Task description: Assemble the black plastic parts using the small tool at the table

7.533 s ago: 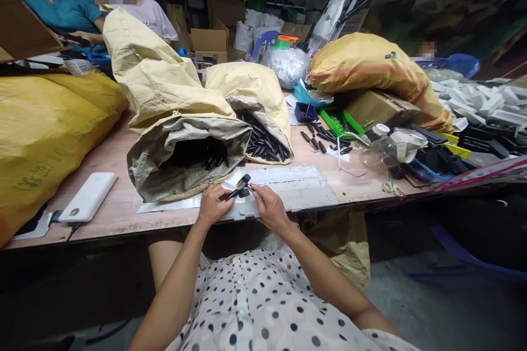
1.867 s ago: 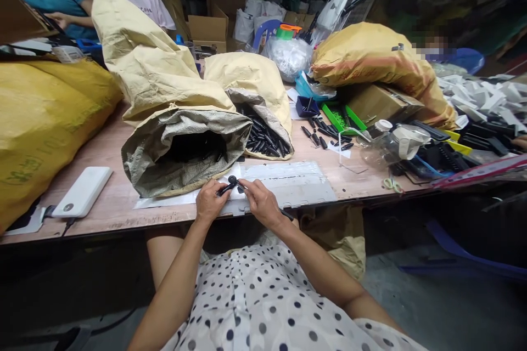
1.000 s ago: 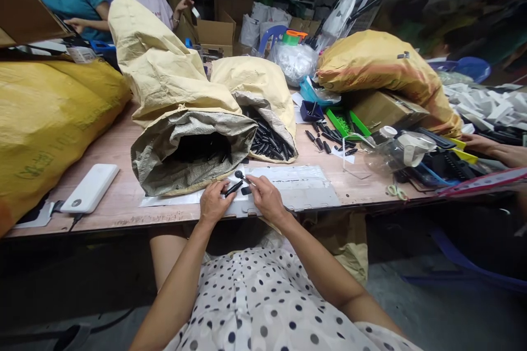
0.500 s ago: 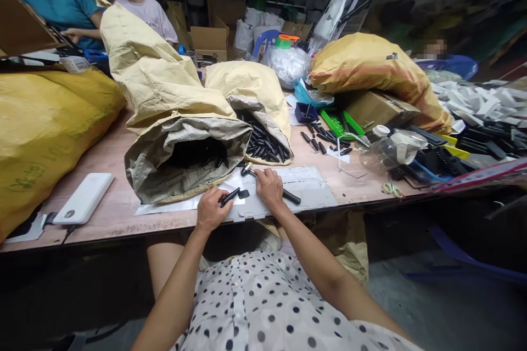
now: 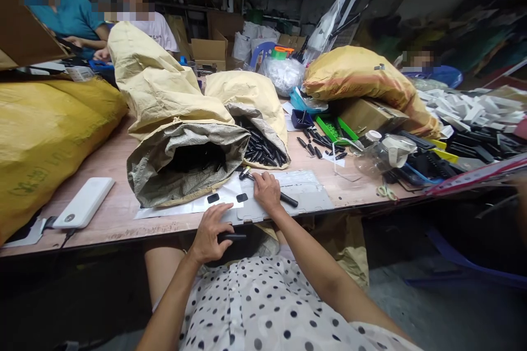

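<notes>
My left hand (image 5: 211, 234) is over my lap, just off the table's front edge. Its thumb lies over a slim black handle-like piece (image 5: 233, 236) in the palm, while the other fingers are loosely stretched. My right hand (image 5: 267, 192) grips a small hammer (image 5: 289, 199), whose metal head shows left of the fingers and whose black handle sticks out to the right. Under that hand lies a grey sheet (image 5: 302, 186). Two small dark pads, a left one (image 5: 213, 198) and a right one (image 5: 242, 197), rest beside it on white paper.
An open sack (image 5: 144, 186) gapes toward me, and a second sack (image 5: 247, 85) spills black pieces (image 5: 263, 145). Left are a white power bank (image 5: 84, 203) and a yellow sack (image 5: 53, 137). Right stand a green tray (image 5: 349, 132) and a clear jug (image 5: 370, 162). Two people sit across the table.
My left hand has drawn back from the table over my lap with the black piece, its fingers loosening. A second dark pad now shows on the paper. My right hand stays on the hammer.
</notes>
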A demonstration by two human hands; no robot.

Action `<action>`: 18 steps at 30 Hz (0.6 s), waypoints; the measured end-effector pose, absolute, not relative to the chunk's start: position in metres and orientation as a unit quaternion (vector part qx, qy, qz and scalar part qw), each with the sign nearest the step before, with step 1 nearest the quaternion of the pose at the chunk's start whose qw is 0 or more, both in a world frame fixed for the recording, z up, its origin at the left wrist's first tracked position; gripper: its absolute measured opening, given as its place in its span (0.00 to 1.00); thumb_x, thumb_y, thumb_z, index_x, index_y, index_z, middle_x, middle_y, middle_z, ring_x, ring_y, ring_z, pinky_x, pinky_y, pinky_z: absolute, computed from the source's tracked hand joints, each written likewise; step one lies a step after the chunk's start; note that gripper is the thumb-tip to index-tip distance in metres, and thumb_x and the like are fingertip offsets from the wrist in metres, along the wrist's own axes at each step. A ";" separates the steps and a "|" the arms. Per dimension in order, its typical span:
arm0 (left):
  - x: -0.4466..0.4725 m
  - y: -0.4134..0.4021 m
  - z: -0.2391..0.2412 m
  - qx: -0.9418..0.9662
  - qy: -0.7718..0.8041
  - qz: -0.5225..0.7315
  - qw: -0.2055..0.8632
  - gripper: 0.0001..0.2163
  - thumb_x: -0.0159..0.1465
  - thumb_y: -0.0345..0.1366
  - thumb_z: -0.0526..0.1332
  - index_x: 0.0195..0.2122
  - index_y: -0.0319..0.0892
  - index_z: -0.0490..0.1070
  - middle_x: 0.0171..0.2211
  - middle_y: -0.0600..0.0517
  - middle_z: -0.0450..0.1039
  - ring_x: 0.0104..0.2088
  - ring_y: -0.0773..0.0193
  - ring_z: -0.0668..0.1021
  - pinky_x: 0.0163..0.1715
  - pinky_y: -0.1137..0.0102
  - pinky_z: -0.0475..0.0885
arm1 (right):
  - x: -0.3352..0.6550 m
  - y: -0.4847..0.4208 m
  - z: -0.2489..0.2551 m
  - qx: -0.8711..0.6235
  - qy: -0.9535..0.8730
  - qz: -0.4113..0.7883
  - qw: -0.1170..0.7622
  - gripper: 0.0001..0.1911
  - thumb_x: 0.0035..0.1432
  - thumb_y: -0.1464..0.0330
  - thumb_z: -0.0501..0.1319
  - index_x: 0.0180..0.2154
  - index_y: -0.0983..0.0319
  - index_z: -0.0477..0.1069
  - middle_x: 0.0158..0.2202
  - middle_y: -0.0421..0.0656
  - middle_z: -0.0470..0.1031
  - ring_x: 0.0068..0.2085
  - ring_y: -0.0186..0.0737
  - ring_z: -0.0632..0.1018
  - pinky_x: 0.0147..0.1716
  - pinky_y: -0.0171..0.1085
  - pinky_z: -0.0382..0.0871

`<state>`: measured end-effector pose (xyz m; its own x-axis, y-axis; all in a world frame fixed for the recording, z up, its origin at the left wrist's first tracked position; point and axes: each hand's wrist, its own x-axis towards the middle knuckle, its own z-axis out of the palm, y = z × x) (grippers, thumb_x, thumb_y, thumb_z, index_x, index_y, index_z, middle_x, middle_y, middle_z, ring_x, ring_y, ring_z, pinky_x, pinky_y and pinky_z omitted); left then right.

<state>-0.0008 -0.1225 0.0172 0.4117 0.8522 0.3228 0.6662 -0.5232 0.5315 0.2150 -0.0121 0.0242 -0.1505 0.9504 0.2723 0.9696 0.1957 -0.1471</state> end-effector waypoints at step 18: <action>0.020 -0.116 0.013 0.751 0.517 0.410 -0.006 0.07 0.62 0.33 0.62 0.37 0.47 0.79 0.47 0.45 0.81 0.48 0.50 0.79 0.53 0.54 0.71 | 0.215 -0.011 0.016 -0.633 -0.757 -0.054 0.150 0.17 0.66 0.71 0.55 0.53 0.56 0.75 0.41 0.48 0.71 0.42 0.46 0.67 0.38 0.39 0.57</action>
